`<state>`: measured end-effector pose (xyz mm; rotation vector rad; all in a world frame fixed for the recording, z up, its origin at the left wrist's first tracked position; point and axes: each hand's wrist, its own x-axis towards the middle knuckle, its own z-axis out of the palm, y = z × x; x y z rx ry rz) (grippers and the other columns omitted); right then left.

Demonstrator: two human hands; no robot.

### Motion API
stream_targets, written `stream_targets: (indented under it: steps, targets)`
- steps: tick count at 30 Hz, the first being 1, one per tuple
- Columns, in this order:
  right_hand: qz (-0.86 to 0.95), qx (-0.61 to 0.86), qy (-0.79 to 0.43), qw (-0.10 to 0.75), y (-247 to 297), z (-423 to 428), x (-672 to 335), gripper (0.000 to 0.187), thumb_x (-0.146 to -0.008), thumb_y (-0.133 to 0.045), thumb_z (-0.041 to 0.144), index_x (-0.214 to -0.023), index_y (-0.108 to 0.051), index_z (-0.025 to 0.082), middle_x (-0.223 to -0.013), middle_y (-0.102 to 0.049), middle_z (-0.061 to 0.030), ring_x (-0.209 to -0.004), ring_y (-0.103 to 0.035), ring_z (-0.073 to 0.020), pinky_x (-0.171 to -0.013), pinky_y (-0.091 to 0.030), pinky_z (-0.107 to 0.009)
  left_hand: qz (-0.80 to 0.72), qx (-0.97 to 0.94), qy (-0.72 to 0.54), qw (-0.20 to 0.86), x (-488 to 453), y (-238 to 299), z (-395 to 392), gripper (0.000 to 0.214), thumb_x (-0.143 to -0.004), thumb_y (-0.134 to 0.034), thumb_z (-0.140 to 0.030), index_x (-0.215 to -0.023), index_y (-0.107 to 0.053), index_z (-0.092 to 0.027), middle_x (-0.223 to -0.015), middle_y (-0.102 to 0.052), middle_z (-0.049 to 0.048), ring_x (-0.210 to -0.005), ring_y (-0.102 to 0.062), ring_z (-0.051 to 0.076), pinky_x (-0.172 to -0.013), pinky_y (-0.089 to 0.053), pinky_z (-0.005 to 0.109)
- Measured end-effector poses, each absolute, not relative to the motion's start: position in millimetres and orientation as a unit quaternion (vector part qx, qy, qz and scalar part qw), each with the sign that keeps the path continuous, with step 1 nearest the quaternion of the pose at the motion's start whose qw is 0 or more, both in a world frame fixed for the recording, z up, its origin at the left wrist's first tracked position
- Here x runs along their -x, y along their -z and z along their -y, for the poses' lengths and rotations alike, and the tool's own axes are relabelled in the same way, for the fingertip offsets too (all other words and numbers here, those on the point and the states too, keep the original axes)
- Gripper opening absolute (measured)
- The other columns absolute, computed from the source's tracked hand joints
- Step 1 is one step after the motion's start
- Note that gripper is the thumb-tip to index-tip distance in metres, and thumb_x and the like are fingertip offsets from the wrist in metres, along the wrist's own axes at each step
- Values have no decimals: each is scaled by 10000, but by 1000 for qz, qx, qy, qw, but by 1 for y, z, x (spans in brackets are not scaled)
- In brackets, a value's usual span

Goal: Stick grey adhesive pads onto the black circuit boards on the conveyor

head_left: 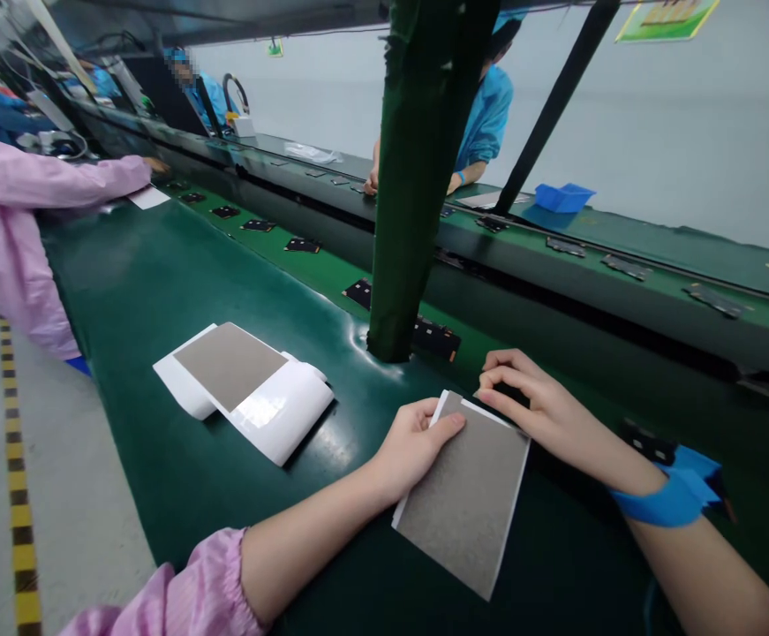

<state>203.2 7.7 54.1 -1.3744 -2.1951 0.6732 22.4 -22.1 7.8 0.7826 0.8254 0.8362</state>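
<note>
My left hand is closed on the upper left edge of a grey-brown sheet with a white backing, its thumb lying on the grey face. The sheet is tilted above the green mat. Just beyond its top edge, my right hand has thumb and fingers bent together in a pinch. Whatever is between those fingertips, if anything, is too small to make out. A blue band circles my right wrist. Further left on the mat lies a curled white sheet bearing a grey-brown rectangle.
A green-wrapped post rises from the bench ahead. Dark flat boards lie along a green strip behind it, with more boards on the far strip. A blue bin stands beyond. Co-workers sit opposite, and a pink sleeve reaches in from the left.
</note>
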Motion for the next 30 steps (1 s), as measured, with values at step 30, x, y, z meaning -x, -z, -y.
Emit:
stream_targets:
  steps: [30]
  targets:
    - [742, 593, -211, 231, 17, -103, -254, 232, -747, -623, 398, -871, -571, 209, -956, -575, -82, -898, -581, -234, -847, -490, -406, -378, -364, -368, 767, -25, -1, 23, 453, -642, -734, -526, -806, -598, -127, -701, -601, 13, -597, -545, 107, -569, -412, 217]
